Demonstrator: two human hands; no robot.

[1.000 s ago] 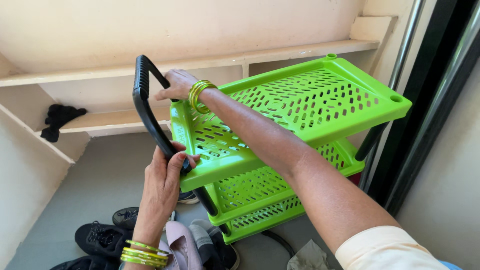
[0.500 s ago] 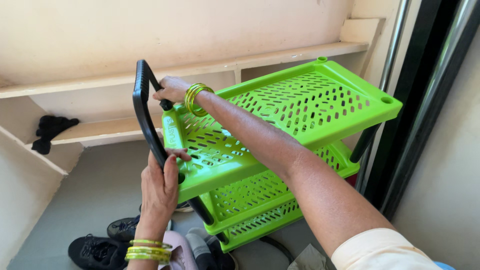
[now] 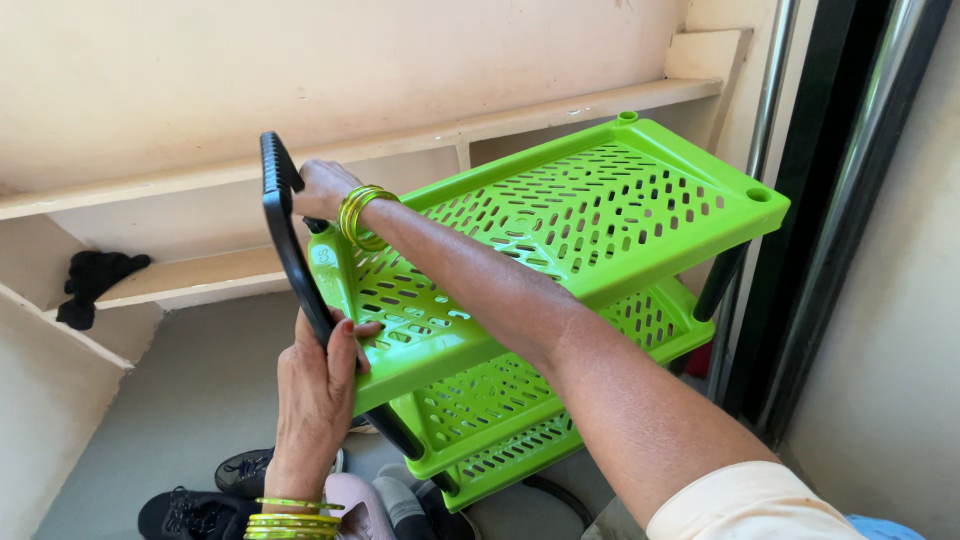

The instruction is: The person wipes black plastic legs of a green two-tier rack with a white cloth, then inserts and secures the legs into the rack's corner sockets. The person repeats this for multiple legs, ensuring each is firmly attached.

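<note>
Sliding slightly lower along the black handle (image 3: 290,240), the left hand (image 3: 318,385) is gripping it at the green rack's (image 3: 600,215) near-left corner; right hand (image 3: 322,188) is clasping the handle's far end.

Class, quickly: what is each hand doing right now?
Left hand: closed on the lower part of the black handle of the green rack.
Right hand: closed on the handle's upper part.

My right grip (image 3: 322,190) hides the handle (image 3: 285,240) beneath its fingers. Below my left grip (image 3: 318,385), the shoes (image 3: 200,510) are cut off by the bottom edge, like my right sleeve (image 3: 750,505).
</note>
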